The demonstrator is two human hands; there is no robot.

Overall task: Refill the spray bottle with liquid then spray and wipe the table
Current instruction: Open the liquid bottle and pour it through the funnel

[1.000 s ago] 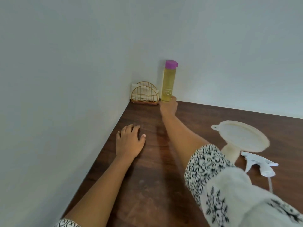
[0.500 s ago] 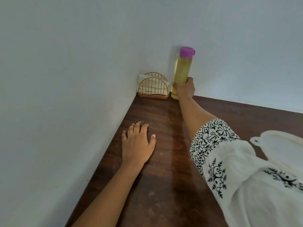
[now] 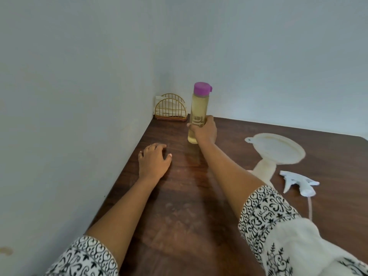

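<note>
My right hand [image 3: 205, 130] is wrapped around the lower part of a tall clear bottle [image 3: 199, 105] of yellow liquid with a purple cap, held upright just above the dark wooden table [image 3: 179, 206]. My left hand [image 3: 154, 161] lies palm down on the table near the left wall, holding nothing. A cream funnel [image 3: 276, 149] stands in the neck of the spray bottle, whose body is hidden behind my right sleeve. The white trigger spray head [image 3: 298, 184] with its tube lies on the table to the right of the funnel.
A gold wire holder [image 3: 170, 110] with white napkins sits in the far corner where the two pale walls meet. The left wall runs along the table's left edge. The table's far right corner is rounded.
My right hand has lifted the yellow bottle out of the far corner and brought it nearer, away from the wire holder. My left hand has stayed flat on the table.
</note>
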